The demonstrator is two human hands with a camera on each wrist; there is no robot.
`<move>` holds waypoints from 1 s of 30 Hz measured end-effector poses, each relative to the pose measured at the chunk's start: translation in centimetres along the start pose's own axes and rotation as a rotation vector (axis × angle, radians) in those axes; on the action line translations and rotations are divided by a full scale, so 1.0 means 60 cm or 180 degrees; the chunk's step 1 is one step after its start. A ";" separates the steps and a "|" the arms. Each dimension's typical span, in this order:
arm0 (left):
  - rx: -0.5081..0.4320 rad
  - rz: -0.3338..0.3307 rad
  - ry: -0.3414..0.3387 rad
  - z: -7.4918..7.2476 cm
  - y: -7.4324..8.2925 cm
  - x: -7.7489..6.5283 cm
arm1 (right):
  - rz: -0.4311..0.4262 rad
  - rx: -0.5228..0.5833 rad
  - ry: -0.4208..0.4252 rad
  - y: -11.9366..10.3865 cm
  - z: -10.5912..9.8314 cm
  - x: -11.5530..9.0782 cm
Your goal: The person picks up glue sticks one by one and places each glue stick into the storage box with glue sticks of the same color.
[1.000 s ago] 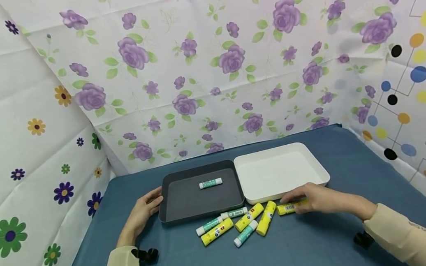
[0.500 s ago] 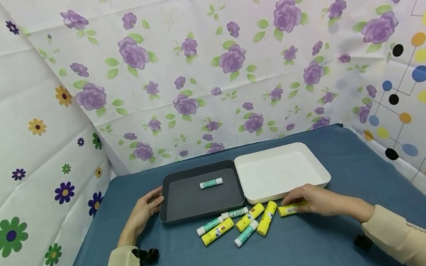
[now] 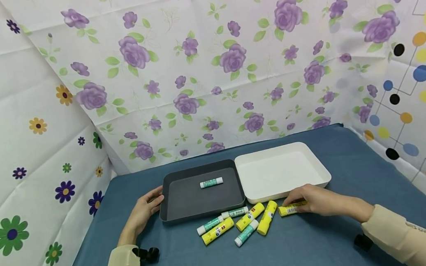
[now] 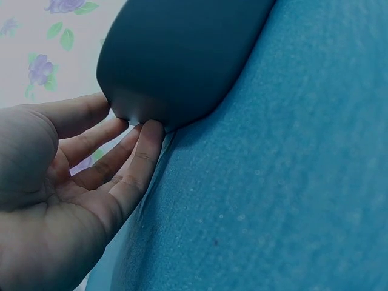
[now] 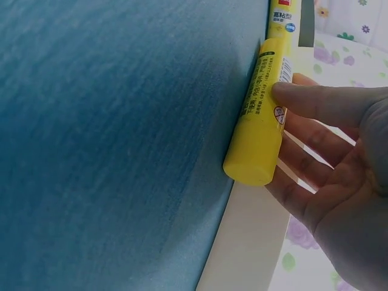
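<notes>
My right hand (image 3: 316, 200) grips a yellow glue stick (image 3: 291, 209) lying in front of the white tray (image 3: 323, 176). In the right wrist view, the thumb presses the near side of this yellow glue stick (image 5: 260, 121), with the other fingers behind it. At the left end of the dark grey tray (image 3: 181, 211), my left hand (image 3: 142, 212) touches the wall with its fingertips; the left wrist view shows relaxed fingers against the tray's corner (image 4: 176, 60). One green-and-white glue stick (image 3: 211, 182) lies inside the dark tray.
Several yellow and green glue sticks lie loose before the trays, among them a yellow one (image 3: 266, 218) and a green one (image 3: 246, 233). The two trays stand side by side on a blue cloth (image 3: 281, 256). Patterned curtains (image 3: 201, 68) enclose the table's back and sides.
My right hand has lowered slightly and its fingers have settled on the yellow glue stick. My left hand stays at the dark tray, and the other glue sticks have not moved.
</notes>
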State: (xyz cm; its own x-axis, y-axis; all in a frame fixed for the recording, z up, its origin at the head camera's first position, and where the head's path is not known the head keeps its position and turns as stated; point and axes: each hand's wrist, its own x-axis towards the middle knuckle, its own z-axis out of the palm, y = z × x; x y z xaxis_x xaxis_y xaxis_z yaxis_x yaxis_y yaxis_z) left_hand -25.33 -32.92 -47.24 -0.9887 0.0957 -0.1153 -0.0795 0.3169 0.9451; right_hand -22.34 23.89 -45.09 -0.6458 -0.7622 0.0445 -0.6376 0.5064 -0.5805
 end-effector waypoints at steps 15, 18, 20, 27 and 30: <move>-0.0012 0.0023 0.0000 -0.001 -0.001 0.002 | -0.0066 0.0187 0.0060 -0.010 -0.020 0.001; -0.0003 0.0029 -0.0003 -0.001 0.000 0.002 | -0.0072 0.0242 0.0110 -0.012 -0.030 0.003; 0.0003 0.0026 -0.0007 -0.002 0.000 0.002 | -0.0077 0.0235 0.0147 -0.014 -0.037 0.006; 0.0026 0.0029 0.0006 -0.001 -0.002 0.002 | -0.0101 0.0072 0.0255 -0.025 -0.067 0.014; 0.0014 0.0030 0.0005 0.000 -0.002 0.002 | -0.0167 0.0015 0.0317 -0.026 -0.078 0.016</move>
State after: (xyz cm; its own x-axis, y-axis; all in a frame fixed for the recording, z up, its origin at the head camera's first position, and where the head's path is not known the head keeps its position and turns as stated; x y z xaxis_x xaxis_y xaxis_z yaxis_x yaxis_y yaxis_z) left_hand -25.45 -32.97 -47.35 -0.9896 0.0974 -0.1058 -0.0695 0.3203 0.9448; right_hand -23.97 24.26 -40.33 -0.6503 -0.7436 0.1555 -0.6698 0.4647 -0.5791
